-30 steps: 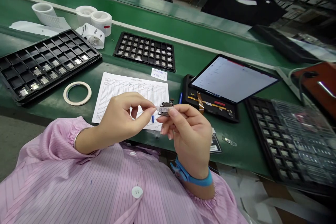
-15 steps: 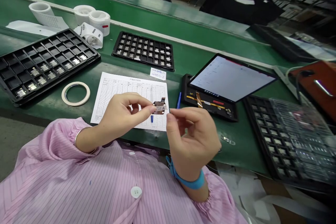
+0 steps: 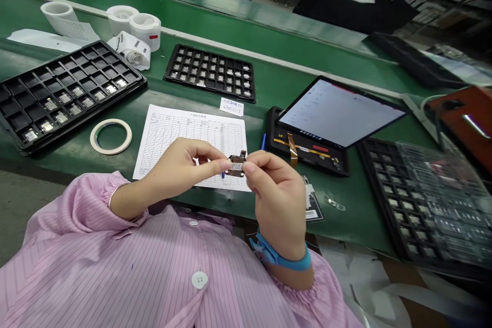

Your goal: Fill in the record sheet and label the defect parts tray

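My left hand (image 3: pixel 180 166) and right hand (image 3: pixel 279 200), nearly tip to tip, each in a pinch.
From my end, the left hand points inward, its thumb (image 3: pixel 211 168) and forefinger (image 3: pixel 207 149) drawn together at the tips, the others curled under the palm. My left wrist (image 3: pixel 125 203) runs almost straight into the hand, lying low and slanted. The right hand stands steeper, angled up and inward, its thumb (image 3: pixel 259 177) and forefinger (image 3: pixel 267 158) pinched too; its other fingers are mostly hidden. My right wrist (image 3: pixel 285 245) sits below it.
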The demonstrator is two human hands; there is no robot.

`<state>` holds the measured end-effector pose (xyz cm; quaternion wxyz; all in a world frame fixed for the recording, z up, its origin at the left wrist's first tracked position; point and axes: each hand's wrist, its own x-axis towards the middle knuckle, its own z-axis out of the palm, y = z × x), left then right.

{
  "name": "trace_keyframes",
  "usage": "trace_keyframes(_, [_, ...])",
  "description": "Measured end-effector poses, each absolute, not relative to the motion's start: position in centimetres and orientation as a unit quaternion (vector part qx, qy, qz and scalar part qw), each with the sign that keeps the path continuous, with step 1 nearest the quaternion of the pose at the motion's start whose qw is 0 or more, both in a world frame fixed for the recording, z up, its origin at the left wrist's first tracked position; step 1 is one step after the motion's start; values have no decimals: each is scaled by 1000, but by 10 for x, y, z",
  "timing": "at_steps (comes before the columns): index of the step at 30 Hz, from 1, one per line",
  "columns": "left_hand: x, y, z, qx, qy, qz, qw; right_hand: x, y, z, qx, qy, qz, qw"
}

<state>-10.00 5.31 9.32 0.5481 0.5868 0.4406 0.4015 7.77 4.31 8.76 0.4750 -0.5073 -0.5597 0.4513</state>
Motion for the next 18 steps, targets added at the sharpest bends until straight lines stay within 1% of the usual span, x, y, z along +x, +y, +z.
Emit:
trace_keyframes(3, [-100, 59, 90, 573, 444, 382, 573, 77, 46, 81, -518, -543, 442, 491])
trace_keyframes(5, [-99, 63, 88, 571, 450, 382, 571, 75, 47, 77, -521, -534, 447, 494])
trace_keyframes(8, [-93, 66, 86, 577, 445, 392, 562, 73, 49, 73, -520, -533, 457, 487])
trace_keyframes(12, [-93, 78, 97, 589, 454, 335, 579, 76, 52, 69, -523, -556, 453, 460])
trace_keyframes(14, [-101, 100, 108, 603, 483, 322, 547, 84, 55, 65, -542, -572, 409, 462])
trace_keyframes(18, [-120, 181, 123, 609, 577, 358, 411, 102, 63, 50, -568, -578, 317, 493])
